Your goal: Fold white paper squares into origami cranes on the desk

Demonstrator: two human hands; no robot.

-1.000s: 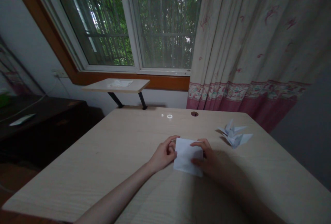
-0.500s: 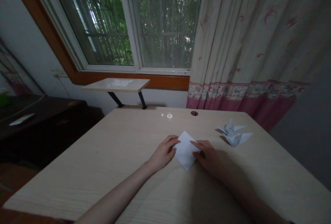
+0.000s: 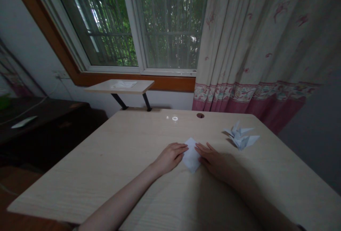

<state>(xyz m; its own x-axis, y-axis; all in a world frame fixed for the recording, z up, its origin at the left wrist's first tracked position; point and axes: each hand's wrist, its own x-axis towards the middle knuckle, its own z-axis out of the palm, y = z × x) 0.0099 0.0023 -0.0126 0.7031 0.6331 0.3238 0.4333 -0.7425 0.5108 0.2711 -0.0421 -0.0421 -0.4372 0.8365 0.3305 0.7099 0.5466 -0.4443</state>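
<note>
A white square of folded paper (image 3: 192, 163) lies on the table in front of me, turned so that one corner points toward me. My left hand (image 3: 170, 156) holds its left edge, fingers together on top and thumb close to the side. On the right side, my right hand (image 3: 210, 157) rests with fingers stretched out and slightly spread over the paper. The fingers cover both side corners of the sheet. Farther right stand white folded paper cranes (image 3: 241, 138), close together and apart from my hands.
The light wooden table (image 3: 106, 174) has a round cable hole (image 3: 200, 116) near its back edge. A small raised shelf (image 3: 101, 88) at the back left carries white paper (image 3: 124, 84). Behind are a window and a patterned curtain (image 3: 239, 46). A dark cabinet (image 3: 61, 117) stands left.
My fingers have moved inward over the paper from both sides and lie flatter. The right fingers have straightened. The cranes stay where they were.
</note>
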